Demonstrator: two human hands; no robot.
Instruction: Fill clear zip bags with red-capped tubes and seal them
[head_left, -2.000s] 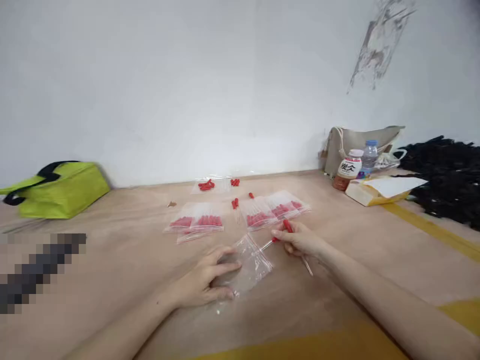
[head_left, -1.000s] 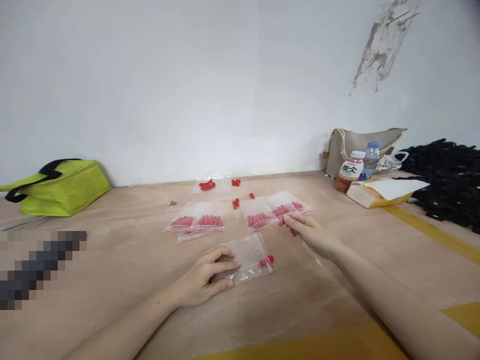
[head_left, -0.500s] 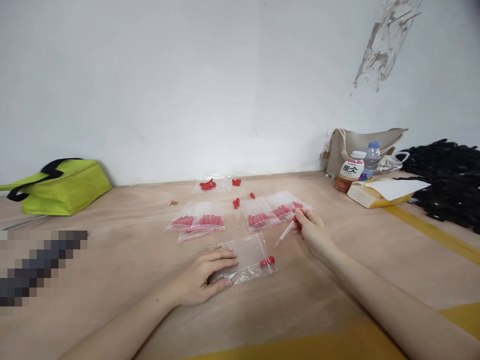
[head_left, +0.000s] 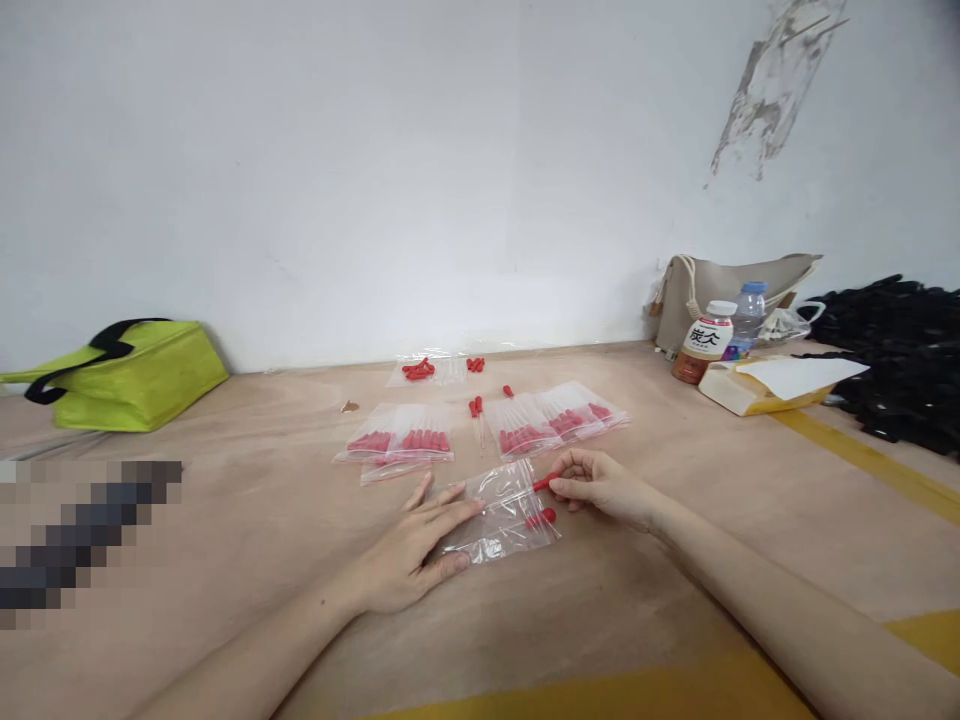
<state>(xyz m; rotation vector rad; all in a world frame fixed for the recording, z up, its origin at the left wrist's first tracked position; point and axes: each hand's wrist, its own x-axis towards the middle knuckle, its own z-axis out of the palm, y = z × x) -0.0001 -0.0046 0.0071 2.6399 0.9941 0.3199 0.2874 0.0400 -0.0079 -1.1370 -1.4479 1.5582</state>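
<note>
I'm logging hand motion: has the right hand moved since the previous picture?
Yes: against the white-capped bottle, the right hand has moved left and toward the wearer.

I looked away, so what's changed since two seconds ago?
The right hand let go of one red-bulbed dropper, now lying in the clear zip bag, and turned a second dropper leftward, its tube inside that bag. The left hand stays on the bag; the filled zip bags stayed put.
</note>
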